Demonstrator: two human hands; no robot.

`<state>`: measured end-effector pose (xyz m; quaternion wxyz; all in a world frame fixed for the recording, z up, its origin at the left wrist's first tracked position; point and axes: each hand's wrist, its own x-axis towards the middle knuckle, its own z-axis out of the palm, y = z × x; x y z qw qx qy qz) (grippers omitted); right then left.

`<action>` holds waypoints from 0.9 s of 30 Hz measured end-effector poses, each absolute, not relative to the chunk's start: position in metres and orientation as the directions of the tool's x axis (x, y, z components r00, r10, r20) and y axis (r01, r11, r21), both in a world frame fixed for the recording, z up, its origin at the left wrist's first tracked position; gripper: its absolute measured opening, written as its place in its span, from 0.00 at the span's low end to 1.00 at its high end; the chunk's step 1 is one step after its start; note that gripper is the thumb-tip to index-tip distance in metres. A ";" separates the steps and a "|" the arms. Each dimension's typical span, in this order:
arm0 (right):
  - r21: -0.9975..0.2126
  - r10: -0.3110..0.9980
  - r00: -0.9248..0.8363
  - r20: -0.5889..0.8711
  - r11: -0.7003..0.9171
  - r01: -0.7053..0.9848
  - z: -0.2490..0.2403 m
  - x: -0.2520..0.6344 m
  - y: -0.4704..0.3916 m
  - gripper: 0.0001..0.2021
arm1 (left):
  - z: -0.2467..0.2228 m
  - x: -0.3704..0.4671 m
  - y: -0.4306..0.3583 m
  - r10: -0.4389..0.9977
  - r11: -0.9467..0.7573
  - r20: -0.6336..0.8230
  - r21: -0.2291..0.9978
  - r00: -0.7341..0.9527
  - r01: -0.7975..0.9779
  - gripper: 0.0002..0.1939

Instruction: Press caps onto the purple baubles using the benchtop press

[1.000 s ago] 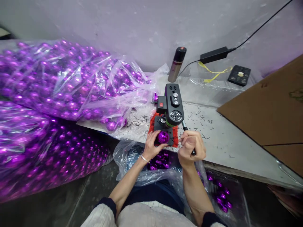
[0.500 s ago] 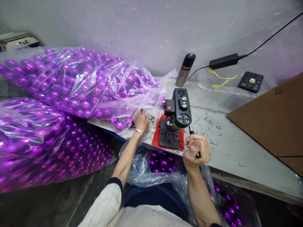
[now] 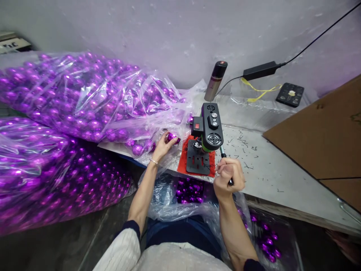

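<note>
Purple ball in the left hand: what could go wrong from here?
The purple ball looks slick, so it might slip from the left hand and roll off the table. Loose plastic beside that hand could snag it. The right hand grips the lever; an accidental tug could perhaps pinch anything under the black machine.

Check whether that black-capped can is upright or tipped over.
Upright: the can stands on its base, black cap on top.
</note>
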<state>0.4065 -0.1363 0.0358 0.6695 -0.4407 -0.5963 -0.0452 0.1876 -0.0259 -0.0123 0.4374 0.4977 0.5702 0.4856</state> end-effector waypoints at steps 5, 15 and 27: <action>-0.534 0.464 0.284 0.839 0.604 0.592 0.037 0.406 -0.136 0.17 | -0.019 0.205 -0.089 0.963 0.269 -0.255 0.892 0.088 -0.364 0.32; -0.507 0.446 0.264 0.855 0.613 0.606 0.039 0.405 -0.135 0.16 | -0.025 0.231 -0.118 0.956 0.290 -0.262 0.799 0.130 -0.527 0.34; -0.506 0.474 0.229 0.851 0.617 0.603 0.039 0.406 -0.139 0.13 | -0.052 0.248 -0.092 0.976 -0.216 0.198 0.888 0.087 0.406 0.33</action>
